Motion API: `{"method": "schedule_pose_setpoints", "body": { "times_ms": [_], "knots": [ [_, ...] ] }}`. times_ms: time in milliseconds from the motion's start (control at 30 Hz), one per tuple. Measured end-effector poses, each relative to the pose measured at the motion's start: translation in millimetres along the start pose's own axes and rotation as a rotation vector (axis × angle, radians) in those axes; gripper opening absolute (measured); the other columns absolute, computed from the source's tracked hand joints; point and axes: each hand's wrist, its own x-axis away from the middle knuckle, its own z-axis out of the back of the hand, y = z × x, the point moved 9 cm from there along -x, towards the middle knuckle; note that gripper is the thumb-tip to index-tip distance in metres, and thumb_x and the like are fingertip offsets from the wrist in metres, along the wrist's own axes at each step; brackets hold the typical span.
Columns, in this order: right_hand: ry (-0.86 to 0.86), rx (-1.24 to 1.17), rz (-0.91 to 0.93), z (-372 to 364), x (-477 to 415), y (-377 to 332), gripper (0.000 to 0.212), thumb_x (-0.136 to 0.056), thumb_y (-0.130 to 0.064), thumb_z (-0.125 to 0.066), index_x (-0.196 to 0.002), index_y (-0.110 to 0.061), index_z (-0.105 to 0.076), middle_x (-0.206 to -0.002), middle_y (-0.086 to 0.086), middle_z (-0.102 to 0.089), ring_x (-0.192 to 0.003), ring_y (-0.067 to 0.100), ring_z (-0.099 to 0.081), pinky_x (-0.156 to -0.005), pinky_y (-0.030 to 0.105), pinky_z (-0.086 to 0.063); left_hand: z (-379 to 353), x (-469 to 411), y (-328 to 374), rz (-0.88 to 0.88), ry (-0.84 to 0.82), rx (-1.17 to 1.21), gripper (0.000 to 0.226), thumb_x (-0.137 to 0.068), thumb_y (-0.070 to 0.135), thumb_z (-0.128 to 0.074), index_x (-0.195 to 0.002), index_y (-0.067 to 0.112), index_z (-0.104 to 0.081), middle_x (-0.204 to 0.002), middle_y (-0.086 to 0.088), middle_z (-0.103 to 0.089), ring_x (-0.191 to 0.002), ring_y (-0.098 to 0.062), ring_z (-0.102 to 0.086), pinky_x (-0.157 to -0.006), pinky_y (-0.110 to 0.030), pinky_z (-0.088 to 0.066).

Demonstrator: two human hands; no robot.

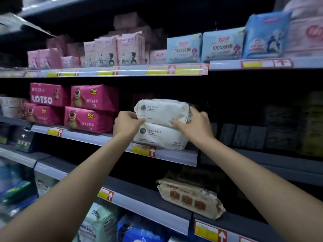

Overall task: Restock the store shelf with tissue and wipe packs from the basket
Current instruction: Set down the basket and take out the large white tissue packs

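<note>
Two white wet-wipe packs are stacked on the middle shelf [171, 154]. The upper pack [162, 110] lies tilted on the lower pack [160, 136]. My left hand [126, 124] pinches the upper pack's left end, thumb on the front. My right hand [193, 122] grips its right end, fingers curled over the top and thumb beneath. The basket is out of view.
Pink Lotso packs [87, 109] are stacked to the left on the same shelf. Dark packs [262, 133] fill the right bay. Pink and blue packs line the shelf above. A beige wipe pack [190, 198] lies on the shelf below.
</note>
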Motion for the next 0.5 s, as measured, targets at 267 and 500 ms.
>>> {"method": "schedule_pose_setpoints", "body": {
  "times_ms": [267, 500],
  "knots": [
    [-0.229, 0.190, -0.067, 15, 32, -7, 0.070, -0.072, -0.034, -0.082, -0.134, -0.030, -0.049, -0.129, 0.010, -0.043, -0.114, 0.037, -0.054, -0.093, 0.046, -0.055, -1, 42, 21, -0.177, -0.243, -0.389, 0.092, -0.055, 0.077, -0.064, -0.134, 0.031, -0.066, -0.126, -0.004, -0.063, -0.115, -0.025, -0.065, -0.098, -0.050, -0.055],
    [-0.246, 0.290, 0.012, 67, 82, -2, 0.104, -0.081, -0.052, -0.079, -0.160, -0.024, -0.018, -0.160, 0.017, -0.017, -0.151, 0.042, -0.013, -0.118, 0.052, -0.032, -20, 139, 62, -0.344, -0.386, -0.583, 0.087, -0.084, 0.076, -0.054, -0.158, 0.036, -0.035, -0.147, -0.001, -0.050, -0.137, -0.023, -0.049, -0.101, -0.048, -0.050]
  ]
}}
